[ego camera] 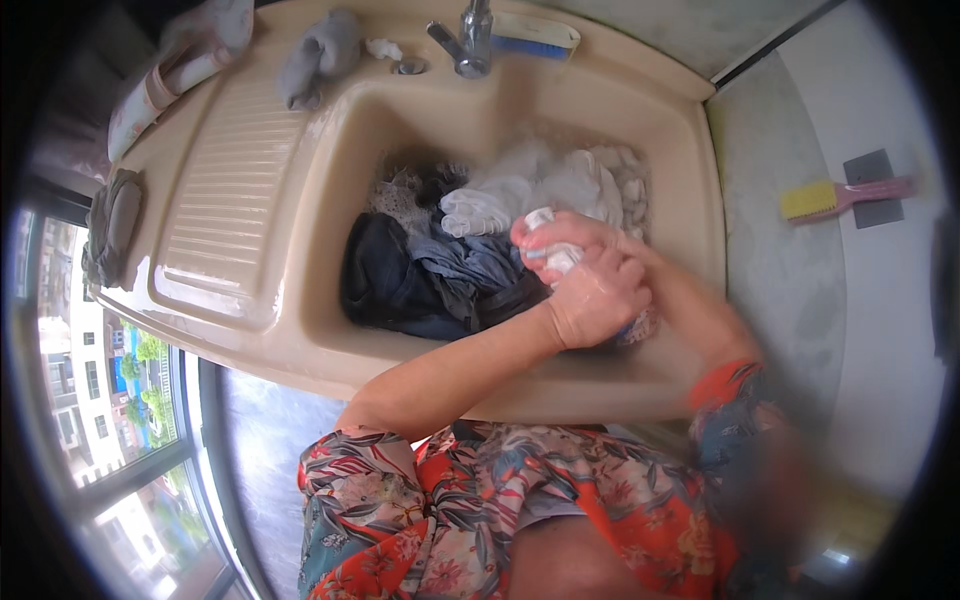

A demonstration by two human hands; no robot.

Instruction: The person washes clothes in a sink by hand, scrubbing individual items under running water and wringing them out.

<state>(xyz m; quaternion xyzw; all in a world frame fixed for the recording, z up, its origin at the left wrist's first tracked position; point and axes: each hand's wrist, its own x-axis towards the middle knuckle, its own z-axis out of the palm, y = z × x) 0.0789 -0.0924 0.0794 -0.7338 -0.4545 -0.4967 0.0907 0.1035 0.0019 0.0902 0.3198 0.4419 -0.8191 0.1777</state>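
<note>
My left hand (604,289) and my right hand (577,231) are pressed together over the right part of the sink basin (322,225). Between them they grip a small bunched white cloth (564,257), most of which the fingers hide. Below lies a heap of wet laundry. White cloths (487,204) sit at the back of it, and a blue-grey garment (469,262) is in the middle. At the left lies a dark navy garment (390,281). A lacy pale piece (403,199) shows behind that one.
A chrome faucet (474,45) rises at the back, beside a blue-bristled scrub brush (532,36). Grey cloth (322,56) lies by the ribbed washboard (225,187); a grey-green cloth (116,225) sits at the left edge. A yellow-and-pink brush (836,199) hangs on the right wall.
</note>
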